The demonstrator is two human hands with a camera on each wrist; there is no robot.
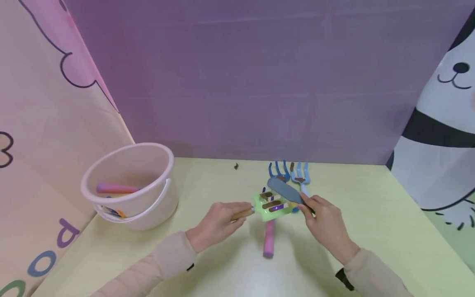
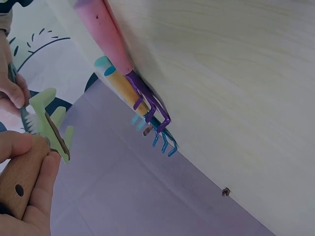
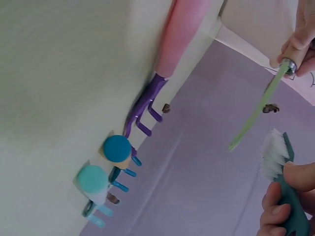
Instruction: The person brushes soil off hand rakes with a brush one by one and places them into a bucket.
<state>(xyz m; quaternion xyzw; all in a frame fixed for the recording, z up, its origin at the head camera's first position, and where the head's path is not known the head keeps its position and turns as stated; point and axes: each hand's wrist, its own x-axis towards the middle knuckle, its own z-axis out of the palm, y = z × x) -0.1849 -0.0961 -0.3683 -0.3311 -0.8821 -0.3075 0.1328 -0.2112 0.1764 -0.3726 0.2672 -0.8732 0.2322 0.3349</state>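
Observation:
My left hand [image 1: 219, 222] grips the wooden handle of a small garden fork with a light green head [image 2: 47, 123], held above the table. Brown dirt-like patches show on the green head. A scrubbing brush [image 3: 290, 191] with a grey-green back and white bristles is held in my right hand [image 1: 326, 225], bristles facing the green fork. In the head view the brush overlaps the forks behind it. Below lies a purple fork [image 3: 145, 105] with a pink handle, and beyond it a dark blue fork [image 1: 280, 176] and a light blue fork [image 1: 300, 178] bear brown patches too.
A pale pink bucket [image 1: 168, 208] stands at the left, with a pink handle [image 1: 116, 188] inside and other items showing through or near its side. One small brown clump [image 1: 236, 166] lies toward the table's back edge. A purple backdrop [image 1: 237, 82] rises behind.

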